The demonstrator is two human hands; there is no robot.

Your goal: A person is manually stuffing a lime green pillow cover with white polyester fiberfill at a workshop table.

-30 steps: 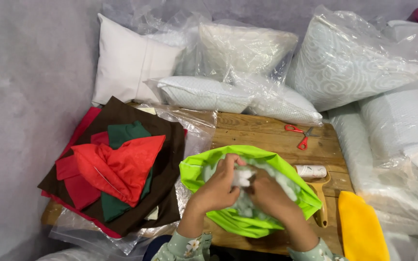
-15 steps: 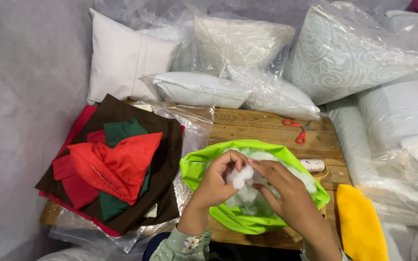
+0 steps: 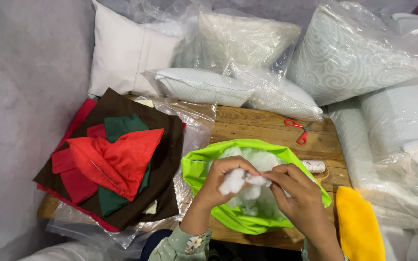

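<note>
A lime-green fabric cover (image 3: 197, 169) lies open on the wooden table (image 3: 262, 123), with white fluffy stuffing (image 3: 260, 159) inside it. Both my hands hover over its opening. My left hand (image 3: 218, 186) pinches a tuft of white stuffing (image 3: 233, 181). My right hand (image 3: 293, 191) grips the same tuft from the right side, its fingers meeting my left hand's fingers.
A pile of red, green and brown fabric pieces (image 3: 114, 159) lies on clear plastic at the left. Red-handled scissors (image 3: 300, 130) and a small spool (image 3: 314, 166) lie on the table. A yellow cushion (image 3: 359, 224) sits at the right. Plastic-wrapped pillows (image 3: 359, 53) surround the table.
My hands have lifted out of the green cover and now hold a tuft of stuffing between them. The view has shifted slightly.
</note>
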